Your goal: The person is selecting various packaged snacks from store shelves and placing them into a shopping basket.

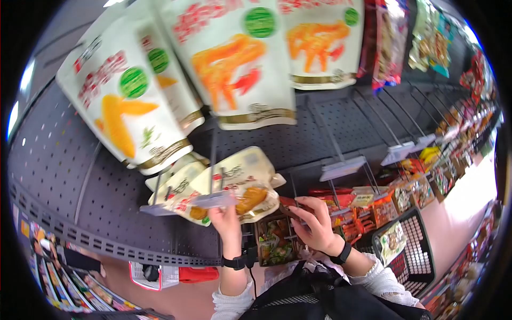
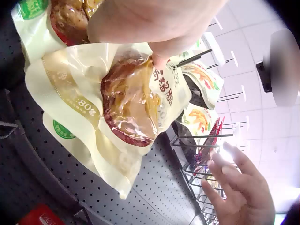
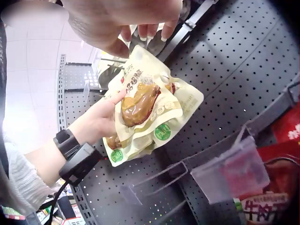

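Overall, a dark pegboard shelf [image 1: 48, 170] fills much of the head view, with a basket [image 1: 420, 245] low on the right, well apart from the left hand. White pouches [image 1: 242, 80] hang higher up. Below them is the drumstick pack [image 1: 248, 184], tilted, in front of other packs [image 3: 162, 132]; in the left wrist view its long axis runs mostly across, printed top at the right, gold band at the left. Whether a peg runs through it, I cannot tell.

The left hand [image 1: 228, 224] is nearer, touching the pack: it seems to grip the edge, thumb on the printed front, other fingers hidden behind. In the head view, the pack lies just above this hand and to its right.

The right hand [image 1: 318, 226] is apart from the pack, on its right, fingers loosely bent and spread, apparently holding nothing. Smallest, a clear tag [image 1: 210, 200] sits beside the left fingertips.
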`<control>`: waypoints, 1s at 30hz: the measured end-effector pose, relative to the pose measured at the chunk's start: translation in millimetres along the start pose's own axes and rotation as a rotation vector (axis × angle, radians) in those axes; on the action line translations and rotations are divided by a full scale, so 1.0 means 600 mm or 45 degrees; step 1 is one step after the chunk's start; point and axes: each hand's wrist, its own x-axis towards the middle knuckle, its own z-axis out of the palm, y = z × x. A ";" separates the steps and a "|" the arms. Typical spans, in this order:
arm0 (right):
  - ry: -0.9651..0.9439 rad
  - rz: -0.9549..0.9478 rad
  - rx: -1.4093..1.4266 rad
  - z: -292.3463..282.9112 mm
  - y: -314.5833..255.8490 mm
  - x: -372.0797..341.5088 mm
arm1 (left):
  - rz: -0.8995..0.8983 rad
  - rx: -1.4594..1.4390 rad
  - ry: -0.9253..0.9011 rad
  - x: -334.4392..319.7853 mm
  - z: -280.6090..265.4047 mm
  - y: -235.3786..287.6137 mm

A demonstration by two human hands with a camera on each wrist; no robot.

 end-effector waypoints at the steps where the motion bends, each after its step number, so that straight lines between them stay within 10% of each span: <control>1: 0.028 0.044 -0.037 -0.016 0.004 -0.016 | 0.036 -0.027 0.052 0.001 0.009 0.001; 7: 0.256 0.349 -0.283 -0.171 0.085 -0.171 | 0.345 0.608 0.220 -0.056 -0.009 -0.061; 14: 0.468 1.665 -0.724 -0.376 0.282 -0.564 | 0.399 0.892 0.328 -0.252 0.158 -0.024; 18: 0.605 2.475 -0.407 -0.423 0.350 -0.704 | 0.606 0.840 -0.059 -0.333 0.257 -0.019; 21: 1.109 2.361 0.455 -0.401 0.390 -0.797 | 0.422 0.723 -0.467 -0.394 0.303 -0.021; 25: 0.717 2.969 -0.383 -0.391 0.419 -0.749 | -0.034 0.651 -1.111 -0.429 0.349 -0.045; 27: 1.054 2.660 -0.012 -0.365 0.436 -0.802 | -0.443 0.697 -1.401 -0.443 0.366 -0.078; 30: 1.311 2.462 0.113 -0.331 0.472 -0.855 | -0.288 0.872 -1.821 -0.471 0.392 -0.082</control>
